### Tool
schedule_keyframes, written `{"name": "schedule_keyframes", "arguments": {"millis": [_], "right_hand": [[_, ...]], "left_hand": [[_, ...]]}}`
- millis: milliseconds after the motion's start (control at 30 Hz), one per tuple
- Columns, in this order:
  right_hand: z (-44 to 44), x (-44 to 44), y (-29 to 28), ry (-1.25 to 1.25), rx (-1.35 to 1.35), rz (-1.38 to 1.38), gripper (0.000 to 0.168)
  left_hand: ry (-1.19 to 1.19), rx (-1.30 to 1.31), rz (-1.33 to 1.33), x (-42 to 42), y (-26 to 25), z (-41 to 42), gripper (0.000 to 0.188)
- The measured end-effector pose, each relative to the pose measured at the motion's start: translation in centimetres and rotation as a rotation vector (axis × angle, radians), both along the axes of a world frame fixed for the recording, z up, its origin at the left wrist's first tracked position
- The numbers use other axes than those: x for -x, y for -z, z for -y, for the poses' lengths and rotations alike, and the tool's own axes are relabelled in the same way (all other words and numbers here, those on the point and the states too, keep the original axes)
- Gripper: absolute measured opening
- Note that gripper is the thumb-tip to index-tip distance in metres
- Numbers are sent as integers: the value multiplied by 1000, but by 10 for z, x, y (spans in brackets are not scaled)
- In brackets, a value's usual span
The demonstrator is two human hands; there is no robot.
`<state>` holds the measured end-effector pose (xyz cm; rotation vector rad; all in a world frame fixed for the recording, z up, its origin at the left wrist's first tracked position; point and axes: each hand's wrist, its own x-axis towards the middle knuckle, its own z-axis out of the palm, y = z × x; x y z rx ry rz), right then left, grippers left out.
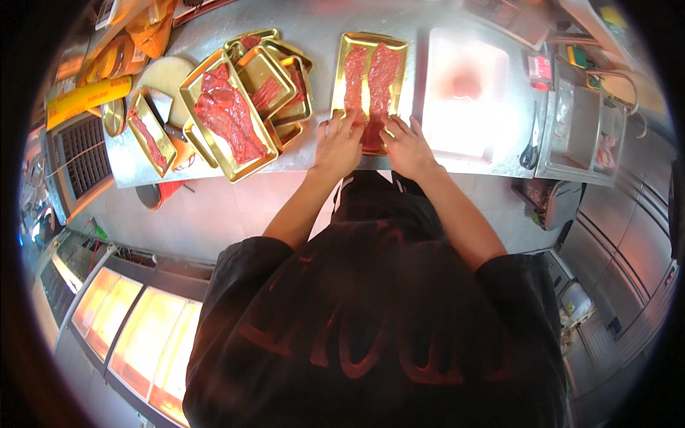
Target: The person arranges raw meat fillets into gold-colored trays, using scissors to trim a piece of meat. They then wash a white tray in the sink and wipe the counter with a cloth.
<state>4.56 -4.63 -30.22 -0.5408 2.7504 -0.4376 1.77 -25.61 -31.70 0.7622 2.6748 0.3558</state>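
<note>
A gold metal tray (369, 37) lies before me near the front edge of the steel counter. Two long strips of raw red meat rest side by side on it: the left strip (354, 75) and the right strip (384, 72). At the tray's near end, my left hand (340, 142) has its fingers on the left strip. The fingertips of my right hand (409, 147) touch the lower part of the right strip. Both hands press from above with fingers spread, gripping nothing. Where the strips end between my hands is partly hidden.
Left of me, a large gold tray with meat (230, 115) leans over several stacked gold trays (267, 59). A narrow gold tray (142, 134) holds another strip. On the right are a glare-washed white board (455, 123), scissors (530, 152) and a steel container (572, 155).
</note>
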Motion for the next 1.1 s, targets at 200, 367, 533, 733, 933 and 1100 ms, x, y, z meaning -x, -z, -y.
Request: {"name": "schedule_keyframes", "arguments": {"millis": [200, 367, 533, 733, 933, 1100], "right_hand": [[-74, -26, 4, 597, 243, -102, 29], [-177, 9, 11, 630, -44, -183, 36], [-215, 74, 13, 212, -230, -223, 16], [-245, 87, 65, 110, -46, -278, 17], [-255, 85, 29, 61, -37, -164, 15], [-262, 87, 15, 392, 951, 230, 21]], "left_hand": [[-45, -132, 9, -27, -9, -19, 36], [-64, -216, -5, -56, -36, -47, 34], [-261, -130, 53, -91, -63, -74, 36], [-716, -183, 49, -149, -55, -136, 32], [-885, -279, 72, -191, -106, -212, 30], [-941, -488, 13, -196, -80, -204, 28]]}}
